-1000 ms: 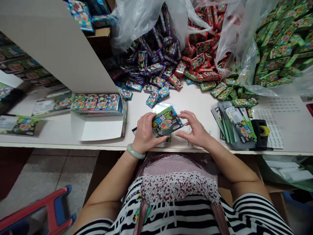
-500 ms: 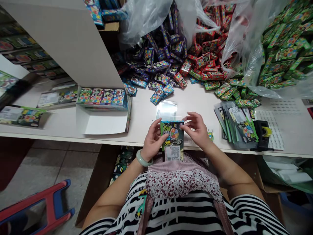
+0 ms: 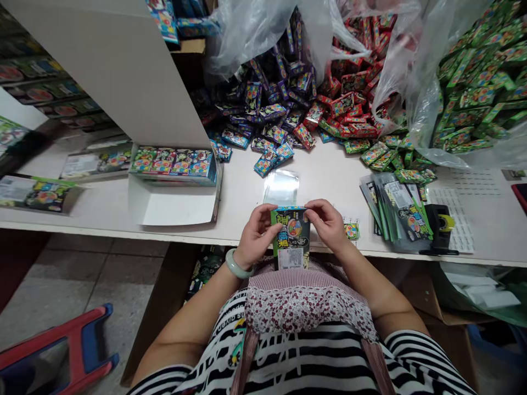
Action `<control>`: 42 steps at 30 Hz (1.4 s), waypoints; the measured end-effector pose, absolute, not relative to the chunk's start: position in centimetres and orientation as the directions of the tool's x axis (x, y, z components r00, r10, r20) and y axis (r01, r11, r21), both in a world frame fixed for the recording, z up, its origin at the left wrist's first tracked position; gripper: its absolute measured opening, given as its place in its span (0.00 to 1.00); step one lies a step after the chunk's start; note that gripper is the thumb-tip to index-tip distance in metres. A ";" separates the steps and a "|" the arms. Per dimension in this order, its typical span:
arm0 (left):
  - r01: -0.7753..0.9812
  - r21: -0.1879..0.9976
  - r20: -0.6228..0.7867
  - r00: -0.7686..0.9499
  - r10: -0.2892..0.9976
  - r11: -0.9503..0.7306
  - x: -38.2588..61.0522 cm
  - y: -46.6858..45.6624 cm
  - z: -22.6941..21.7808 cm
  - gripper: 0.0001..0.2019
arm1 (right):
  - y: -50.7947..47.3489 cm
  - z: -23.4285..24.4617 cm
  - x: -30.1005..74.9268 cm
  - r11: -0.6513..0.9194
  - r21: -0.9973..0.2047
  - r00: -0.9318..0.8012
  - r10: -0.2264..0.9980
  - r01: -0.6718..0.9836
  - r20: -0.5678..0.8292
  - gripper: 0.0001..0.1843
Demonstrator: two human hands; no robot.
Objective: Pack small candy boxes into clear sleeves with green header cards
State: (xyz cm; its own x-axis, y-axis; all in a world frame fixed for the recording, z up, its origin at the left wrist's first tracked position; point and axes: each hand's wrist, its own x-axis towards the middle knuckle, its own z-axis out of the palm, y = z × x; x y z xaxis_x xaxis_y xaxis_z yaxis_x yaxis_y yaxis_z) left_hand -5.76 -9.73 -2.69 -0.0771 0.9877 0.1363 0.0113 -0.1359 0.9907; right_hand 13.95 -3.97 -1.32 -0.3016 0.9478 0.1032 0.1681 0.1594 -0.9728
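Observation:
A printed plastic pouch (image 3: pixel 293 238), black and green with a pale label, is upright in front of my apron, a blue box edge showing at its top. My left hand (image 3: pixel 258 235) grips its left side, thumb across the front. At the upper right corner, my right hand (image 3: pixel 328 224) pinches the pouch between thumb and fingers. Just beyond it on the table lies a stack of clear plastic sleeves (image 3: pixel 281 187). A small green candy packet (image 3: pixel 351 231) lies beside my right hand.
An open white display box (image 3: pixel 175 203) with a row of small boxes stands left. Heaps of purple (image 3: pixel 272 104), red (image 3: pixel 349 104) and green boxes (image 3: pixel 473 104) fill the back. Right are flat pouches (image 3: pixel 399 211) and a tape dispenser (image 3: pixel 440 227). A red-blue stool (image 3: pixel 74 351) stands on the floor.
My right fingers have closed from a spread pose onto the pouch's upper right corner. My left hand keeps its grip, and the pouch sits slightly lower.

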 end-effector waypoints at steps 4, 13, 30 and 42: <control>0.031 0.983 0.181 -0.236 0.955 -0.179 -5.7 -8.7 -2.0 0.07 | -2.4 -0.5 14.0 0.094 -0.991 -0.426 0.904 0.097 0.044 0.10; 0.033 0.977 0.215 -0.134 0.967 -0.213 -6.4 -8.0 -0.2 0.09 | -2.3 1.9 14.1 0.325 -0.922 -0.536 0.827 0.209 0.170 0.06; 0.018 0.969 0.244 0.064 0.968 -0.246 -7.5 -7.7 1.8 0.04 | -1.8 4.5 13.6 0.095 -0.969 -0.611 0.789 0.227 -0.065 0.07; 0.059 0.944 0.309 0.177 0.934 -0.324 -8.1 -7.8 2.1 0.04 | -2.5 4.4 14.5 0.387 -0.905 -0.667 0.723 0.177 0.179 0.05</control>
State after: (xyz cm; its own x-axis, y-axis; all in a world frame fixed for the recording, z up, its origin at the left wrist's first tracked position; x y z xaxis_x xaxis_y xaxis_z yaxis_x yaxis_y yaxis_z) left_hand -8.13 -7.80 2.14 0.1773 0.9343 0.3094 0.0594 -0.3240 0.9442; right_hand 14.48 -2.49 4.40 -0.6671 0.7232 0.1786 0.1769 0.3868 -0.9051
